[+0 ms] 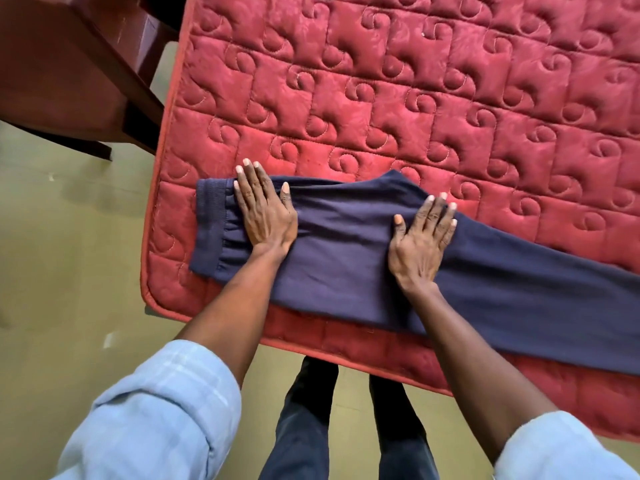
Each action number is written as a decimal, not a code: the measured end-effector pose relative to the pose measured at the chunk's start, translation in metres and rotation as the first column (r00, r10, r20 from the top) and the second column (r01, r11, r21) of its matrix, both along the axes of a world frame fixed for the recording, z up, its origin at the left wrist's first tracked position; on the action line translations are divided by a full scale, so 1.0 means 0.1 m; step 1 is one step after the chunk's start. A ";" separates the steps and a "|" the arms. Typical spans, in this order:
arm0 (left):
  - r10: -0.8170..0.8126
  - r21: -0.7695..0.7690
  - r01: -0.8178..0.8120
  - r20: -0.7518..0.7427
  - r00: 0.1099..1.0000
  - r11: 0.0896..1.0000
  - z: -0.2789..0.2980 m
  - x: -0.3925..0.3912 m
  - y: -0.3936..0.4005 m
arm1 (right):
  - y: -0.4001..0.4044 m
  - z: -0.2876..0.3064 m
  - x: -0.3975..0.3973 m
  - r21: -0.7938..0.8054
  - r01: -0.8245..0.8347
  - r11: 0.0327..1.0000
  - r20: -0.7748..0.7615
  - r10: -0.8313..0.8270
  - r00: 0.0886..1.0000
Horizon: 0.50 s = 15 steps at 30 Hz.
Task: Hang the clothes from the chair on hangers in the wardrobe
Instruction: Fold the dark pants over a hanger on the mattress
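From the head camera I see both my hands lying flat, fingers straight, pressing down on the navy trousers (346,244) and gripping nothing. My left hand (265,209) rests just beside the ribbed waistband (207,226), which lies to its left. My right hand (424,233) presses further along, and the leg runs on past it to the right. The trousers lie folded lengthwise under both palms, along the near edge of the red quilted mattress (415,98). Dark wooden furniture (69,64) stands well beyond my left hand.
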<state>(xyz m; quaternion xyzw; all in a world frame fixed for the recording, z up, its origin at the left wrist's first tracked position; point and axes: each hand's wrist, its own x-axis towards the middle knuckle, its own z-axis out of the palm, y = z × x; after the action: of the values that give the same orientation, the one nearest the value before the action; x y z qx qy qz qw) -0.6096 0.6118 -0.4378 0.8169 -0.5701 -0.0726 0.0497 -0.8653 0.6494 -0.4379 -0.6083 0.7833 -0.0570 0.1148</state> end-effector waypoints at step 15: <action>-0.503 0.067 0.516 -0.149 0.851 0.854 0.12 -1.53 0.72 | 0.76 -0.03 -1.13 0.068 0.145 0.987 0.002 -0.146 0.989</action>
<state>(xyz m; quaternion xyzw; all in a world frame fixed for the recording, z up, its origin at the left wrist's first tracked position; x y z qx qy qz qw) -0.7628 0.6841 -0.4257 0.6316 -0.7574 -0.1642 0.0216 -0.9784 0.7256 -0.4407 -0.5451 0.8267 -0.0409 0.1334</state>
